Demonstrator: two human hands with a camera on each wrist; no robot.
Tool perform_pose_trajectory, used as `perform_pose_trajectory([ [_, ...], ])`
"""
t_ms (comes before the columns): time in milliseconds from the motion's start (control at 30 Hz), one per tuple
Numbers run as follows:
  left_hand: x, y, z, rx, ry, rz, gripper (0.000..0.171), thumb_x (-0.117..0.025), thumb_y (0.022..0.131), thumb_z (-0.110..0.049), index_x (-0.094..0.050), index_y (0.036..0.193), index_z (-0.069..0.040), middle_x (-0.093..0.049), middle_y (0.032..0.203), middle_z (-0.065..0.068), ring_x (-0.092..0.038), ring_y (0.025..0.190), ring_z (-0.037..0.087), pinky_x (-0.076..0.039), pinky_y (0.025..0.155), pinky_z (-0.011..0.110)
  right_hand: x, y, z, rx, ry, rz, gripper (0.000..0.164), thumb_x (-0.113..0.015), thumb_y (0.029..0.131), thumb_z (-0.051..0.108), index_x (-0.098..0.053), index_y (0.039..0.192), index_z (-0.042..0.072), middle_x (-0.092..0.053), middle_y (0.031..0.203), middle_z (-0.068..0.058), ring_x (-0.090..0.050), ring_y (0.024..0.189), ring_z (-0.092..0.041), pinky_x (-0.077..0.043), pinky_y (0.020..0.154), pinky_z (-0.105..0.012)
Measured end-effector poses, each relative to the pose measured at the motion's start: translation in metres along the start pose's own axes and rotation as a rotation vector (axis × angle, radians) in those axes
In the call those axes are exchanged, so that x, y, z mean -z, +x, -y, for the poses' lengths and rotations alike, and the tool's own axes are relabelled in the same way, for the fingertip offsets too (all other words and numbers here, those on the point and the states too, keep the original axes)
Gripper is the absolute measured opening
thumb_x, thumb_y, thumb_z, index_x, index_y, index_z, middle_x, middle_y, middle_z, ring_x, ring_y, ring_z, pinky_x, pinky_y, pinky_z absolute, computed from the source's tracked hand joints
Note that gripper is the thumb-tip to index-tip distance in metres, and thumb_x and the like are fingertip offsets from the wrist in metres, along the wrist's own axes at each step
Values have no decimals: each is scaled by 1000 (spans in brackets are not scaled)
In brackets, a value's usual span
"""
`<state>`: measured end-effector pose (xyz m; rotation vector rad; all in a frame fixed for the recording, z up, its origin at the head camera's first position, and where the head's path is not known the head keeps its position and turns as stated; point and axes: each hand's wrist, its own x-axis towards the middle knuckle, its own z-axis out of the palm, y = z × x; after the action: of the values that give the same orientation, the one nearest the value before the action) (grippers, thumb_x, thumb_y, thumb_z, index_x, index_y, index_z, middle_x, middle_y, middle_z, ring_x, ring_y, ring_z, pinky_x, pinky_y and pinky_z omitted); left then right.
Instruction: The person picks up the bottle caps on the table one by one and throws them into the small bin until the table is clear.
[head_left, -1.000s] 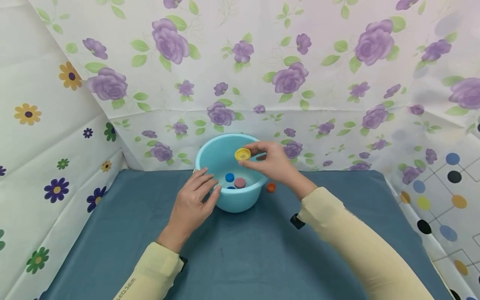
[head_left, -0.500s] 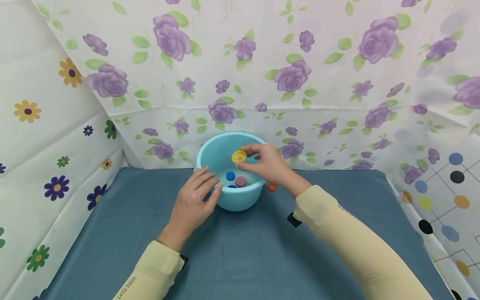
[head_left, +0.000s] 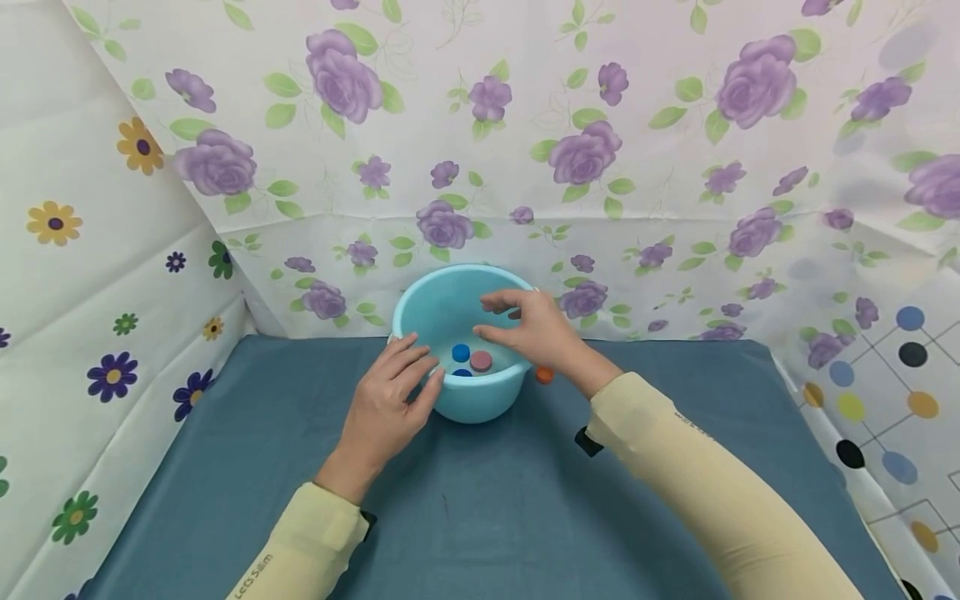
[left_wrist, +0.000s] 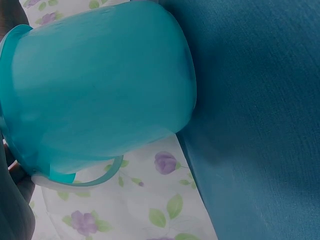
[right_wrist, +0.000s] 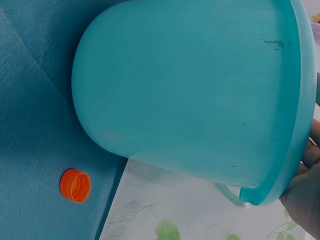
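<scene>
A light blue plastic bucket (head_left: 480, 404) stands upright on the blue cloth. Inside, at the bottom, lie a bright blue cap (head_left: 461, 353), a pink cap (head_left: 481, 361) and a darker blue cap (head_left: 462, 373) half hidden by the near rim. My left hand (head_left: 386, 404) rests at the bucket's left rim, fingers spread and slightly bent. Over the right side of the opening is my right hand (head_left: 536, 329), thumb and fingers parted with nothing between them. No yellow cap shows now. An orange cap (right_wrist: 75, 185) sits on the cloth right of the bucket.
The bucket's handle (left_wrist: 107, 172) hangs at its far side. Close behind stands a white sheet with purple flowers (head_left: 442, 225). More patterned sheets close in the left and right sides. Blue cloth (head_left: 480, 517) covers the table.
My right hand shifted slightly left over the bucket holding a yellow cap, then let it go; the cap has gone from sight. My left hand has stayed at the rim.
</scene>
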<state>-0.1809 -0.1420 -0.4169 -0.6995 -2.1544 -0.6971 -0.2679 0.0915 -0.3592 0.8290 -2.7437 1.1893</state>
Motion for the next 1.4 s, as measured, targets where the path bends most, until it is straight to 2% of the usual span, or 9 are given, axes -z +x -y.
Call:
perform_pose_trajectory([
  [233, 0, 0, -2, 17, -1, 10, 25, -64, 89, -26, -73, 101, -6, -68, 108, 10, -54, 123, 28, -39, 114, 42, 5, -2, -2, 0, 9, -13, 47, -68, 80, 50, -63, 119, 24, -64, 119, 5, -60, 110, -11, -54, 96, -34],
  [400, -1, 1, -3, 17, -2, 5, 24, -65, 89, -26, -73, 100, -6, -68, 107, 10, -54, 122, 28, -40, 113, 41, 17, -6, -3, -7, 14, -70, 44, -69, 80, 49, -64, 117, 26, -65, 118, 3, -59, 109, -11, -54, 96, -34],
  [500, -2, 0, -2, 17, -4, -5, 24, -65, 88, -25, -73, 100, -6, -68, 107, 11, -53, 123, 27, -40, 113, 42, 27, -11, -6, -22, 10, -105, 43, -69, 79, 49, -64, 117, 28, -65, 118, 6, -57, 109, -8, -53, 98, -36],
  [733, -2, -2, -1, 13, -12, -17, 23, -65, 88, -23, -73, 99, -5, -68, 106, 12, -54, 122, 29, -40, 113, 44, 46, -27, -26, 87, -175, -200, 47, -71, 80, 44, -62, 123, 27, -61, 124, 7, -52, 121, -14, -51, 100, -42],
  [967, -2, -3, -1, 17, -21, -21, 22, -66, 87, -23, -73, 99, -5, -68, 106, 11, -54, 122, 29, -39, 113, 44, 55, -46, -48, 100, -274, -240, 47, -73, 80, 38, -63, 123, 24, -59, 127, 5, -49, 122, -16, -52, 99, -44],
  [1267, -2, -2, -2, 17, -18, -22, 23, -65, 88, -24, -73, 99, -5, -68, 107, 12, -54, 121, 30, -38, 115, 43, 53, -64, -84, 195, -425, -266, 48, -77, 77, 29, -65, 121, 16, -64, 121, -5, -55, 115, -23, -46, 101, -51],
  [1400, -3, -1, -3, 14, -22, -25, 22, -65, 88, -23, -73, 99, -6, -68, 106, 12, -54, 122, 29, -38, 115, 42, 44, -68, -99, 147, -425, -234, 51, -78, 76, 25, -63, 123, 12, -61, 126, -8, -53, 120, -26, -48, 103, -49],
])
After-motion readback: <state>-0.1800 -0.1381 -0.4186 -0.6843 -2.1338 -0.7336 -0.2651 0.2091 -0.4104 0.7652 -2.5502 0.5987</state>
